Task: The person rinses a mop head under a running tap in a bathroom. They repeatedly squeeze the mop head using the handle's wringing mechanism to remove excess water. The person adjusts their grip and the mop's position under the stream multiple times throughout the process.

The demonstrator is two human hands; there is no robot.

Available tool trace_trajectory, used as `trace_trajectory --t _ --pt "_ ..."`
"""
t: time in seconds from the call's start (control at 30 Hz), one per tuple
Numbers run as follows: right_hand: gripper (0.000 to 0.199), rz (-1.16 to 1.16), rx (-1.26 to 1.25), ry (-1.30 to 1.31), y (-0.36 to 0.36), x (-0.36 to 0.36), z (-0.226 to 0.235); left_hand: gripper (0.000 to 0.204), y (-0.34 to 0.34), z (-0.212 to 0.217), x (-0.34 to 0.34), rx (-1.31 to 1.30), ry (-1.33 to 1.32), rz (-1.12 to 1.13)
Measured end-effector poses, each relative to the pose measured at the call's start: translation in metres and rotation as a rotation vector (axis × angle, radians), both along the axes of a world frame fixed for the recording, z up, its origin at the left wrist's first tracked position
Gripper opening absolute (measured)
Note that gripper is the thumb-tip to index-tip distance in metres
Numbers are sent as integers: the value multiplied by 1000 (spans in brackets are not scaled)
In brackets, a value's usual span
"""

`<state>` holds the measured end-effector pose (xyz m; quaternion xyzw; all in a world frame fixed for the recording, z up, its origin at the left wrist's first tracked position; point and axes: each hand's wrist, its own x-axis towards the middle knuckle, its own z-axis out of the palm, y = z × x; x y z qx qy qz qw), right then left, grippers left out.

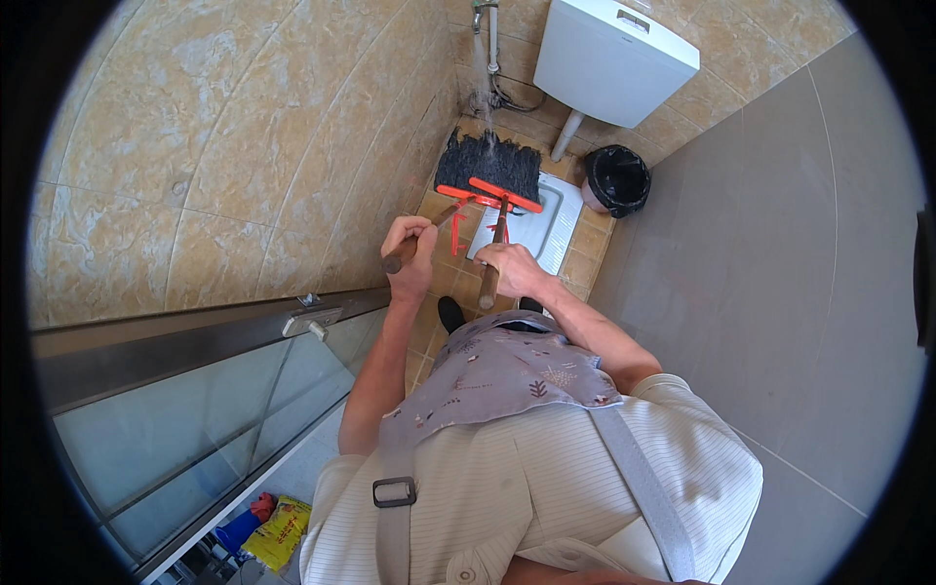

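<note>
Two brooms with dark bristles [478, 161] and red heads are held out ahead of me over the squat toilet [568, 216]. My left hand [413, 252] is closed around the brown handle of the left broom [451, 190]. The other brown handle, that of the right broom [526, 201], is gripped in my right hand [513, 267]. Their heads overlap, bristles pointing away from me. From a tap [485, 5] on the far wall, water [479, 58] pours down onto the bristles. Red strips hang near both handles.
A white cistern [614, 63] hangs on the far wall, its pipe running down. Beside the toilet stands a bin [617, 181] lined with a black bag. A tiled wall rises at left, a grey partition [770, 224] at right. A glazed door [195, 414] stands at lower left, near a yellow bag [278, 531].
</note>
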<state>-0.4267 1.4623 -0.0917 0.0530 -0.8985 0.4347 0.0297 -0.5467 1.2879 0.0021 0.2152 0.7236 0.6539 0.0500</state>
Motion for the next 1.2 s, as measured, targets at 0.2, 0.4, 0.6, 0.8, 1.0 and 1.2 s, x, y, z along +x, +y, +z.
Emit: trace_trajectory --t 0.2,0.4,0.6,0.8,1.0,1.2 --pt "32 -3 -13 -20 2 -2 -1 5 -1 -2 0 3 -7 5" --pt "36 10 4 -37 2 -2 -4 5 -1 0 2 -9 -6 9" --pt "36 16 0 -31 1 0 -2 7 -5 0 4 -25 -10 4" --pt "31 7 1 -24 0 2 -3 7 -8 -6 5 -12 3 9" --pt "27 -31 -33 -2 0 3 -5 7 -8 -6 9 -20 13 13" --pt "21 -84 -38 4 1 2 -9 6 -9 -5 14 -34 -23 12"
